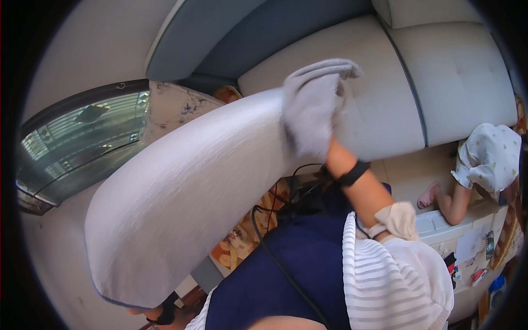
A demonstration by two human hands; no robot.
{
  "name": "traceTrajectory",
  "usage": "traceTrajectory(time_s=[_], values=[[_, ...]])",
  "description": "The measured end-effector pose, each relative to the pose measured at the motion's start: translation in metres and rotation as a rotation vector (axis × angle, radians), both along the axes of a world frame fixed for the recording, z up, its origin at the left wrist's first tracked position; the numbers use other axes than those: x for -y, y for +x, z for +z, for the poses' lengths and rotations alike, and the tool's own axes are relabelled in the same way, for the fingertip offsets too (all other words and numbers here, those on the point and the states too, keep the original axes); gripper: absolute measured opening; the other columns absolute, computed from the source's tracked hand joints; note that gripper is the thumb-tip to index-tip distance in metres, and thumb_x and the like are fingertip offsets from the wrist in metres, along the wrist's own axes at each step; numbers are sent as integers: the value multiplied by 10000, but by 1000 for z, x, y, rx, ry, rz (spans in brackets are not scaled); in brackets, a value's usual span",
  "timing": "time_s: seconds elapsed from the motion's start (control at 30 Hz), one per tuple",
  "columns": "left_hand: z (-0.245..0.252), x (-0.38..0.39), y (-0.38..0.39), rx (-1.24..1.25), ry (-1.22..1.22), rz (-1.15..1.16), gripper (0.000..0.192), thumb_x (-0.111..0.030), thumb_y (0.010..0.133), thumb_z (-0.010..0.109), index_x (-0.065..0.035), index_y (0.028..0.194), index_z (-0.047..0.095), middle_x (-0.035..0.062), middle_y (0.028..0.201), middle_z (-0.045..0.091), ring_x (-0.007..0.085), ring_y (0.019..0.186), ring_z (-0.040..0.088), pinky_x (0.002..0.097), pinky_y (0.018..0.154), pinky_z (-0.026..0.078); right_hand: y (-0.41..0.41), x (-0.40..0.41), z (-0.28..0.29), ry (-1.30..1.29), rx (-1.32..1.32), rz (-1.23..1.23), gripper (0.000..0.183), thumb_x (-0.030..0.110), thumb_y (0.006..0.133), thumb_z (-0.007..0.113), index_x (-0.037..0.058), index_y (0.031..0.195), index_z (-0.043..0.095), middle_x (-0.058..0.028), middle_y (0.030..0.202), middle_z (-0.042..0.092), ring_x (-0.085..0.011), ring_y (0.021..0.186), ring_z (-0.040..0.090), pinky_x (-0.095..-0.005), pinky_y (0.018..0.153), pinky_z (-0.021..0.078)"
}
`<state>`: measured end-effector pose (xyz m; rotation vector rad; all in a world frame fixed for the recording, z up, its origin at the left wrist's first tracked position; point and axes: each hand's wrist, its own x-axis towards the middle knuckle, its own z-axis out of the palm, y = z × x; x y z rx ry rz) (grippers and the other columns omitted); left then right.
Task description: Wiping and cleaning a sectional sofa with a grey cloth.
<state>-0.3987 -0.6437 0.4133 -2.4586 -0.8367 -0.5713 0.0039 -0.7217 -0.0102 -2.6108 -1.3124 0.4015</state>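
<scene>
A long, light grey sofa cushion (181, 189) with a smooth cover slants across the view in front of my body. My left hand (138, 311) is at its lower end, mostly hidden beneath the edge, with a black band on the wrist. A grey cloth (309, 111) covers my right hand, so its fingers cannot be seen; only the wrist (340, 154) shows below, with another black band. The cloth lies against the cushion's upper right end and looks slightly blurred.
Behind the cushion stands a grey sofa (371, 82) with blue-grey backrests. At left is a glass-panelled piece (86, 132) beside floral fabric (173, 103). Black cables (264, 231) hang near my waist. Another person (486, 161) crouches at right, near a white table (462, 235) holding small items.
</scene>
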Motion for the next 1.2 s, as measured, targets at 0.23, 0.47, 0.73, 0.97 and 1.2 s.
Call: traceTrajectory(time_s=[0.23, 0.47, 0.73, 0.97, 1.2], values=[[-9, -12, -42, 575, -305, -87, 582, -362, 912, 490, 166, 1140, 578, 260, 1057, 670, 358, 924, 673, 443, 793, 545, -29, -36, -70, 629, -642, -313, 629, 342, 926, 494, 78, 1471, 323, -173, 1553, 253, -341, 1426, 238, -413, 1201, 142], [-16, -17, -45, 589, -262, 66, 594, -368, 941, 424, 156, 1192, 550, 260, 1157, 630, 347, 1032, 631, 455, 860, 515, 74, -38, -150, 364, -813, -315, 650, 293, 907, 530, 32, 1459, 308, -197, 1497, 321, -367, 1377, 297, -422, 1153, 240], [-25, -40, -58, 678, -400, 122, 606, -377, 953, 402, 153, 1215, 535, 258, 1192, 613, 345, 1068, 614, 461, 883, 504, -95, -24, -45, 952, -631, -355, 605, 334, 919, 512, 52, 1432, 357, -186, 1465, 370, -344, 1344, 354, -397, 1127, 279], [-40, -73, -57, 753, -598, 137, 616, -384, 964, 383, 151, 1235, 523, 257, 1222, 598, 342, 1100, 600, 467, 903, 495, -42, -107, -155, 1054, -316, -706, 493, 335, 927, 501, 48, 1328, 480, -187, 1338, 505, -338, 1248, 467, -392, 1082, 338], [-2, -78, -129, 595, -671, 285, 647, -430, 1000, 339, 100, 1358, 435, 227, 1381, 489, 327, 1238, 508, 471, 989, 446, 44, -100, -234, 739, -973, -922, 343, 285, 903, 533, 33, 1119, 620, -186, 1089, 669, -368, 1037, 621, -402, 933, 479]])
